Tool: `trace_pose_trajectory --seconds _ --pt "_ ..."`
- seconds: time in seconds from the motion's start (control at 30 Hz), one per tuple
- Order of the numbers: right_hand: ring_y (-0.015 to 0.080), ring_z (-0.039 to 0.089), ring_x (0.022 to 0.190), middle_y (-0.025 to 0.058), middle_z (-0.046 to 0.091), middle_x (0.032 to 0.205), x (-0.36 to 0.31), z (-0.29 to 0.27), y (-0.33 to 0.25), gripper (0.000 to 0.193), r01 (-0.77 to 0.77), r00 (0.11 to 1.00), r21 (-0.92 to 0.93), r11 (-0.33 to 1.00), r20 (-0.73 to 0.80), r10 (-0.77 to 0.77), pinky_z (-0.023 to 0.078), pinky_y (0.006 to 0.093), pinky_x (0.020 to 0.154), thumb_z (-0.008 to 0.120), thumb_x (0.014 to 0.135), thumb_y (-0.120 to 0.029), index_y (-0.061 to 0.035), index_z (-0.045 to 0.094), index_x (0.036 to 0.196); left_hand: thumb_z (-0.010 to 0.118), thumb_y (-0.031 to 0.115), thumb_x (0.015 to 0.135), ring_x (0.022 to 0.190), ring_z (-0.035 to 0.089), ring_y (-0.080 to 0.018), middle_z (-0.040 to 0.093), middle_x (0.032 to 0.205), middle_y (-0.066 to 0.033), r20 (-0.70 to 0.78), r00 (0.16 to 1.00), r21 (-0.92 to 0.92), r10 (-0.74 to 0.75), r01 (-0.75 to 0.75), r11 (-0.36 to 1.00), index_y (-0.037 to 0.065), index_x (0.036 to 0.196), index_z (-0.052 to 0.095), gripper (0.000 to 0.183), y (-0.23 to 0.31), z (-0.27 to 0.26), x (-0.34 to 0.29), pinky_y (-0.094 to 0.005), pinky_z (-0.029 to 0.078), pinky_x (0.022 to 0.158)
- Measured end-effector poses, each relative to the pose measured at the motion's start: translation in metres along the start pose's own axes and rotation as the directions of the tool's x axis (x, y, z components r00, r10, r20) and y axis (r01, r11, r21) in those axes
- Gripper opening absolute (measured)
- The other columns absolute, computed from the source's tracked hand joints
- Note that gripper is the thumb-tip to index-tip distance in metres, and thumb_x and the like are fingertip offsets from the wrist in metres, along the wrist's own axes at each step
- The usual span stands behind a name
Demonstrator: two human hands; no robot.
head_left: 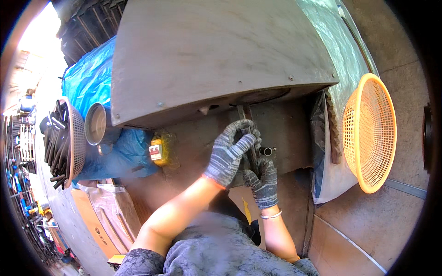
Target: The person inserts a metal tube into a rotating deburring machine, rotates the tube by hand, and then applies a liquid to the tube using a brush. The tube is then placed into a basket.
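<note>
Both my hands wear grey striped knit gloves. My left hand (232, 149) is closed, its fingers wrapped round the upper part of a dark metal bar (252, 161). Lower on the same bar, my right hand (263, 183) grips it with the thumb along one side. The bar stands out below the front edge of a large grey metal housing (221, 50). Just right of my left fingers shows a round, hollow metal tube end (266, 151); whether it joins the bar I cannot tell. A narrow metal strip (241, 112) lies just beyond my left fingertips.
A basket (78, 142) full of black tubes stands at left, next to a metal pot (96, 124) on blue plastic sheeting (90, 83). A yellow object (159, 151) with a pale label sits left of my hands. An orange plastic basket (372, 133) is at right.
</note>
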State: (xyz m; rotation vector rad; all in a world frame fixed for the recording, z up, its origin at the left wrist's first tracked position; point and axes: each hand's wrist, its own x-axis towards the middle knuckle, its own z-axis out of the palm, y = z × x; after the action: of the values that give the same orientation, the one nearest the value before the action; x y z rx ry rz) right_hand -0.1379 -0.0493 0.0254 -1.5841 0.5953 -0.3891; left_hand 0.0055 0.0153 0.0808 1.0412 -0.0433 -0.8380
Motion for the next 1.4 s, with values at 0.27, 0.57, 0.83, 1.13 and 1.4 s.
trace_pose_trajectory --seconds 0.27,0.57,0.83,1.13,1.4 --pt "0.0083 0.052 0.069 0.0026 0.059 0.092 -0.025 0.053 -0.030 0.023 -0.260 0.941 0.135 0.956 0.257 0.220 0.045 0.0232 0.061 0.062 0.089 -0.010 -0.0022 0.055 0.109 0.063 0.005 0.088 0.096 0.061 -0.0156 0.065 0.103 -0.0090 0.016 0.996 0.083 0.091 -0.092 0.992 0.000 0.116 0.058 0.029 0.063 -0.056 -0.056 -0.0301 0.049 0.088" --pt "0.0078 0.053 0.067 -0.0008 0.059 0.080 -0.048 0.182 -0.071 0.019 -0.299 0.904 0.189 0.935 0.370 0.215 0.044 0.0211 0.059 0.065 0.088 -0.016 -0.0056 0.055 0.101 0.060 0.005 0.090 0.091 0.060 -0.0142 0.065 0.099 -0.0071 -0.045 0.968 0.045 0.246 -0.244 0.969 0.000 0.116 0.057 0.028 0.120 -0.164 -0.117 -0.0299 0.049 0.084" --pt "0.0268 0.062 0.093 0.0117 0.065 0.102 -0.058 0.262 -0.080 0.028 -0.145 0.600 -0.190 0.971 0.764 0.239 0.049 0.0355 0.081 0.057 0.092 -0.018 -0.0002 0.059 0.113 0.057 0.018 0.094 0.084 0.060 -0.0133 0.063 0.094 -0.0053 -0.095 0.987 -0.210 0.130 -0.148 0.966 0.002 0.118 0.056 0.029 0.140 -0.266 -0.189 -0.0277 0.050 0.078" --pt "0.0375 0.053 0.110 0.0214 0.057 0.115 -0.012 0.450 -0.096 0.040 0.798 0.510 -0.300 0.522 0.797 -0.322 0.043 0.0429 0.094 0.058 0.086 -0.017 -0.0027 0.052 0.123 0.060 0.025 0.093 0.068 0.055 -0.0111 0.059 0.079 -0.0037 -0.574 0.771 0.024 0.275 -0.320 0.947 0.004 0.120 0.054 0.034 0.156 -0.374 -0.286 -0.0252 0.047 0.065" --pt "0.0258 0.056 0.110 0.0108 0.062 0.117 0.091 0.590 0.014 0.029 0.824 0.548 -0.565 -0.041 0.813 -0.196 0.041 0.0391 0.095 0.045 0.092 -0.021 -0.0112 0.061 0.115 0.057 0.021 0.094 0.069 0.053 -0.0096 0.056 0.078 -0.0021 -0.703 0.703 -0.071 0.110 -0.223 0.972 0.002 0.121 0.052 0.033 0.143 -0.399 -0.356 -0.0235 0.046 0.065"
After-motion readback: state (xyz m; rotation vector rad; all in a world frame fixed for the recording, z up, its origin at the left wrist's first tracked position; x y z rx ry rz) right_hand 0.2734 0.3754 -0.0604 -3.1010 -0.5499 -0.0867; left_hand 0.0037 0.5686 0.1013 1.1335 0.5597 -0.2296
